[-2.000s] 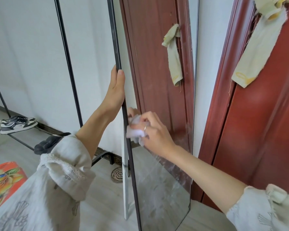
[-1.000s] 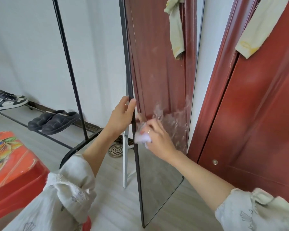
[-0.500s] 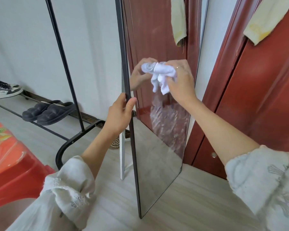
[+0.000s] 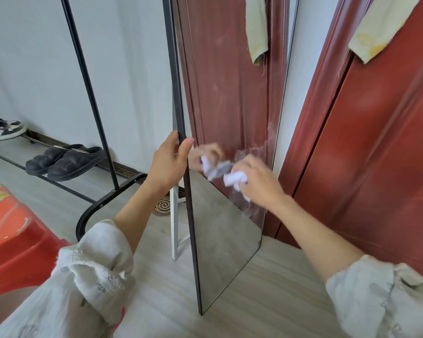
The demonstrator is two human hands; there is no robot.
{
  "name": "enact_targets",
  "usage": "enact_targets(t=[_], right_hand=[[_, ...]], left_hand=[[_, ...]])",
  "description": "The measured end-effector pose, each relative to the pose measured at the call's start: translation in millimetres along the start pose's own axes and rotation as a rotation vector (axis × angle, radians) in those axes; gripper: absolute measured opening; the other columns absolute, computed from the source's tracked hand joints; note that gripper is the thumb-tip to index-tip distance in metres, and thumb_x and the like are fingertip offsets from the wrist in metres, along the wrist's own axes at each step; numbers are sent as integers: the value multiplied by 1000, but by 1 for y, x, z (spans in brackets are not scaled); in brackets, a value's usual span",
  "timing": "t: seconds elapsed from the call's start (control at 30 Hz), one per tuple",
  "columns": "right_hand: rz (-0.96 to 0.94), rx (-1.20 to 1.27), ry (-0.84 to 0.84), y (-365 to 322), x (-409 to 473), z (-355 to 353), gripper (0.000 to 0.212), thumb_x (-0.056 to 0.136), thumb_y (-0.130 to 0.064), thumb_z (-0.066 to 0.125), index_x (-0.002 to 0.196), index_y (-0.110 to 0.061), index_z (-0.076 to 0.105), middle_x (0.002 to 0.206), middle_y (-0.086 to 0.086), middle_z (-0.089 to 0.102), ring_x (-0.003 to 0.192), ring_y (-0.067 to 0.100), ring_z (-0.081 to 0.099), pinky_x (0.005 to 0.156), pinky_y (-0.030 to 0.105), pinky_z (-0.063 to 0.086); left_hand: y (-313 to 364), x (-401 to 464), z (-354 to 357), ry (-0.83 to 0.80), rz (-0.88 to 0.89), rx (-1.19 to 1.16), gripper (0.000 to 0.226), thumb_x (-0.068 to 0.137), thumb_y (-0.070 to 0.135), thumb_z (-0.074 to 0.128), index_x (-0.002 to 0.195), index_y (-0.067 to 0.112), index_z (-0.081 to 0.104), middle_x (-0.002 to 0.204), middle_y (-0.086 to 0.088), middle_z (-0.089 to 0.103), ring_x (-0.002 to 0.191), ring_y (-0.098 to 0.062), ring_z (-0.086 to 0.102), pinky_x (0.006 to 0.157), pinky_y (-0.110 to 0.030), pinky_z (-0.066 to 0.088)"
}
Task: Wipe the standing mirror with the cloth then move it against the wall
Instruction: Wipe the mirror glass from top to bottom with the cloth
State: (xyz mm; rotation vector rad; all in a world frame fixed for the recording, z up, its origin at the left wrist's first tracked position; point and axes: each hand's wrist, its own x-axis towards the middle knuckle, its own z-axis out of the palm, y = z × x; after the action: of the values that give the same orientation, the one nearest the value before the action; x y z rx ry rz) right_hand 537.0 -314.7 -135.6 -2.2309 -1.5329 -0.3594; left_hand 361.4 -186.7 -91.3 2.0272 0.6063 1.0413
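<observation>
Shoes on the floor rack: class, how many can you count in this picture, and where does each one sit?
3. Two dark slippers lie side by side on the black rack by the white wall; one sneaker sits further left, cut off by the picture's edge, so its partner may be hidden.

Tall black-framed mirror stands upright on floor, glass smeared near right edge; crumpled white cloth pressed against the glass mid-height.

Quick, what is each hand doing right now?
Left hand: closed around the black metal frame of the standing mirror.
Right hand: closed on the crumpled white cloth.
</observation>
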Motion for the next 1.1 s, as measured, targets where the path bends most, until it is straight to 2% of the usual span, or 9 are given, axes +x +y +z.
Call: enact_targets(t=[0.1,0.2,0.37,0.5,0.57,0.67,0.9,1.0,1.1], right_hand=[[65,57,362,2,38,-38,32,76,2,51,106,0,62,113,17,52,107,34,50,85,44,48],[107,107,470,1,69,-53,34,77,4,48,108,-2,60,116,16,50,107,31,50,82,42,47],[118,130,342,-2,38,14,35,65,7,60,100,2,63,107,21,54,100,35,51,77,42,48],[264,173,-166,16,-24,79,35,76,4,55,106,-10,63,110,9,50,105,29,51,81,37,48],[323,159,-271,27,-32,76,37,79,4,48,108,-13,63,110,7,50,105,28,54,83,39,48],[330,88,-106,35,-10,45,36,80,2,53,114,-10,59,114,13,48,106,31,52,85,38,44],[296,142,441,27,68,-20,34,79,4,49,109,-7,57,115,13,49,107,31,50,74,34,42],[297,183,495,26,71,-5,38,77,5,49,111,-9,58,114,12,49,104,29,51,69,32,41],[330,167,397,33,44,46,36,75,5,53,109,-6,58,114,13,49,109,31,48,75,43,48]], left_hand=[[1,-1,3,7,10,-3,38,98,37,40,102,-1,47,68,-5,41,60,-17,33,62,-32,36],[1,-2,3,16,12,-28,33,98,36,41,109,6,51,65,4,40,57,-12,35,60,-29,36],[-4,1,-1,-2,-14,-61,40,97,37,43,91,-2,41,68,-5,35,65,-18,31,65,-37,36],[-5,2,-4,-39,-24,-76,41,97,39,42,91,-1,39,64,3,29,65,-17,29,76,-52,49],[-4,1,-3,-31,-16,-70,36,98,37,41,87,2,37,66,3,29,63,-15,29,70,-45,47],[0,-2,6,12,14,-48,28,99,32,38,82,10,33,68,4,26,60,-9,26,57,-17,31],[-5,-4,24,126,-10,-91,30,101,28,34,99,-1,44,79,1,40,69,-5,37,61,-9,36],[-4,-7,27,123,-11,-107,26,101,24,34,99,0,42,76,5,37,61,1,35,61,-8,36],[-2,-10,35,180,-13,-123,18,102,20,32,92,5,34,73,8,33,57,6,38,59,-6,35]])
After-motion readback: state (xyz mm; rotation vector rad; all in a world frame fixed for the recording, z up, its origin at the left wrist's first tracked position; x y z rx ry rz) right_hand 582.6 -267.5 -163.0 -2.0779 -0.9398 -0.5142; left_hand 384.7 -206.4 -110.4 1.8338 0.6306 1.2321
